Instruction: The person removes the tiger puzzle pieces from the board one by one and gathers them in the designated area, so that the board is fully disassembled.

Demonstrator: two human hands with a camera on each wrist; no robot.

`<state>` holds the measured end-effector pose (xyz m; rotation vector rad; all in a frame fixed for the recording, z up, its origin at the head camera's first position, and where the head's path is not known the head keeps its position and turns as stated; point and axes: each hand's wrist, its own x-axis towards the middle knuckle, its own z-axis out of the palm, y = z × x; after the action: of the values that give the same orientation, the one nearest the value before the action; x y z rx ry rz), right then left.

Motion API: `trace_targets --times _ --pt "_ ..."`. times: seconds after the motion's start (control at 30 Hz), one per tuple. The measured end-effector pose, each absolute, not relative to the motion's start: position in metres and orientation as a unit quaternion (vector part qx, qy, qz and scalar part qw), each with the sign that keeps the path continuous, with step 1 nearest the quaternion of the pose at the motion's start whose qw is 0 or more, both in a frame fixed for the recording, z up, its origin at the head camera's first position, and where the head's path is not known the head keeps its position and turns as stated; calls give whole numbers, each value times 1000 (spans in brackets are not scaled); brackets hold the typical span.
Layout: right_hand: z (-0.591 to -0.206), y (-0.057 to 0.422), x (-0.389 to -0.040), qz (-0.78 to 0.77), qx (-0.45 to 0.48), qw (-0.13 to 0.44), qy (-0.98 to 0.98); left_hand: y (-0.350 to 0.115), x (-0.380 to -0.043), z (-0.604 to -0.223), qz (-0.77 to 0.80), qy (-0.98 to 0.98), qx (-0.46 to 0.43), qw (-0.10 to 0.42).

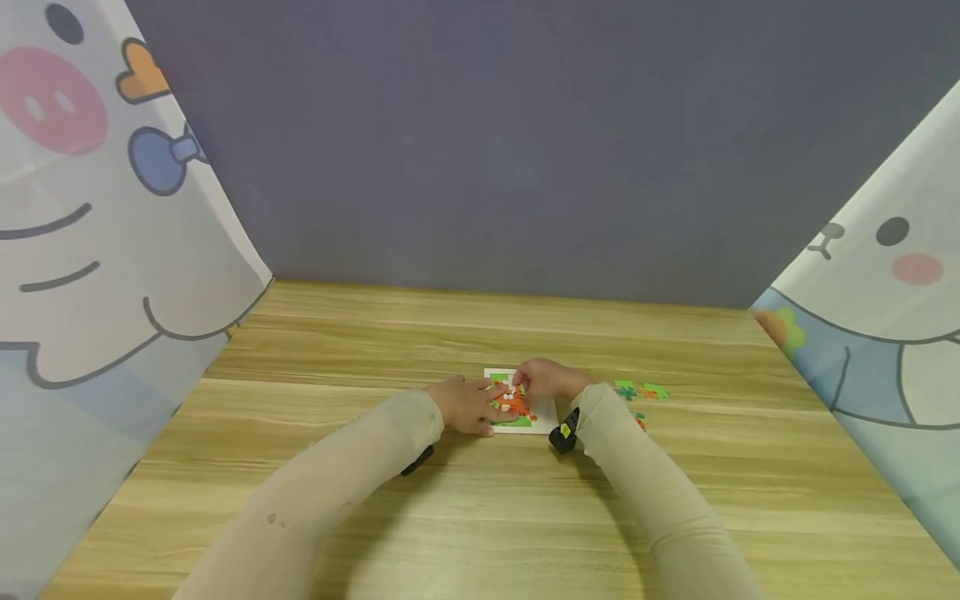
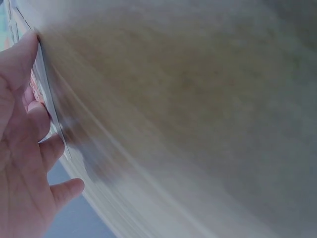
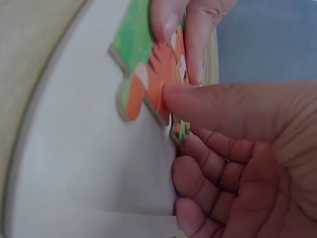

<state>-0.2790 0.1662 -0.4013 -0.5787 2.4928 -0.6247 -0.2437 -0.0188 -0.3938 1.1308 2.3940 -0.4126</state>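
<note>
A white puzzle board (image 1: 545,419) lies on the table, with joined jigsaw pieces (image 1: 512,402) on its left part showing an orange tiger on green. My left hand (image 1: 467,406) rests over the board's left side, fingers spread and touching the pieces. From the right, my right hand (image 1: 547,379) reaches over the far part of the board. Seen from the right wrist, its thumb (image 3: 218,106) lies against the tiger picture and its other fingers curl in. They pinch a small orange and green jigsaw piece (image 3: 180,131), partly hidden by the fingers.
Several loose jigsaw pieces (image 1: 654,391) lie on the wooden table (image 1: 480,517) right of the board, one (image 1: 641,421) partly behind the right forearm. A dark grey panel (image 1: 480,150) stands at the back, with cartoon-printed cloths (image 1: 67,292) at both sides.
</note>
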Motion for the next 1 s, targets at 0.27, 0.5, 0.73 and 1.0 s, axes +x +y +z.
trace_targets --times 0.27,0.5,0.73,1.0 --pt "-404 167 -281 -241 -212 262 910 -16 -244 -395 -150 869 406 238" --pt "-405 169 -282 -266 -210 274 900 -16 -244 -397 -146 871 402 240" --pt "-402 169 -283 -269 -217 280 896 -16 -246 -396 -135 873 396 249" --pt "-399 168 -285 -284 -221 278 891 -16 -247 -393 -150 870 401 244"
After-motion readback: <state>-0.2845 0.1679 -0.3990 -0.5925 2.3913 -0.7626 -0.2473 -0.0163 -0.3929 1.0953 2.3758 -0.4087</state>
